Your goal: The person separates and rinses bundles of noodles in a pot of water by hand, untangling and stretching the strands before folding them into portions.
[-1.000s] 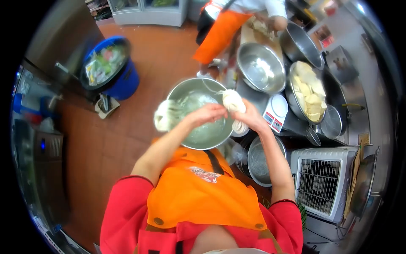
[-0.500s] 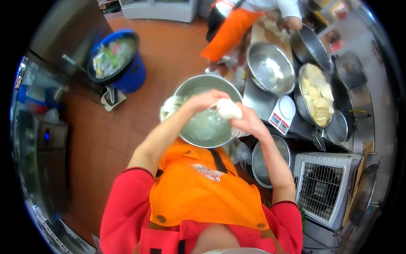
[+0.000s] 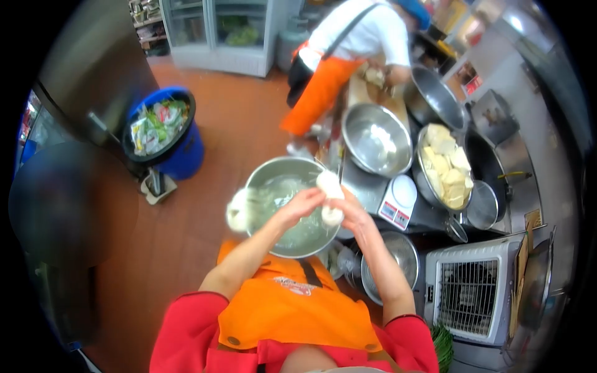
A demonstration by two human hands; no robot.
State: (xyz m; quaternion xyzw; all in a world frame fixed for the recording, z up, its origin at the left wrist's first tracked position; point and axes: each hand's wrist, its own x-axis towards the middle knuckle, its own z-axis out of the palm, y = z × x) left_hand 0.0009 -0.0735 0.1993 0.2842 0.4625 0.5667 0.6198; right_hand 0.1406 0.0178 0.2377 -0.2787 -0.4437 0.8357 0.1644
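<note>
A white, elongated bundle [image 3: 328, 184] is held over the right side of a wide metal basin [image 3: 248, 177]. Water with a rippled surface fills the basin. The fingertips of my left hand [image 3: 303, 208] pinch the bundle's middle from the left. My right hand [image 3: 352, 211] grips it from the right, with its thumb across the front. I cannot tell exactly what the bundle is made of. At the basin's left rim hangs a second, blurred white clump [image 3: 238, 210] with a stringy edge.
A digital scale [image 3: 398, 202], a metal bowl [image 3: 377, 138] and a bowl of pale yellow blocks [image 3: 449, 165] stand to the right. A co-worker [image 3: 367, 37] bends over the counter. A blue bin [image 3: 181, 149] stands left; an air cooler [image 3: 471, 286] sits lower right.
The view has tilted up, so the surroundings sit lower and more of the co-worker shows. The bundle has turned more upright between my hands, and my left fingers have moved to its middle.
</note>
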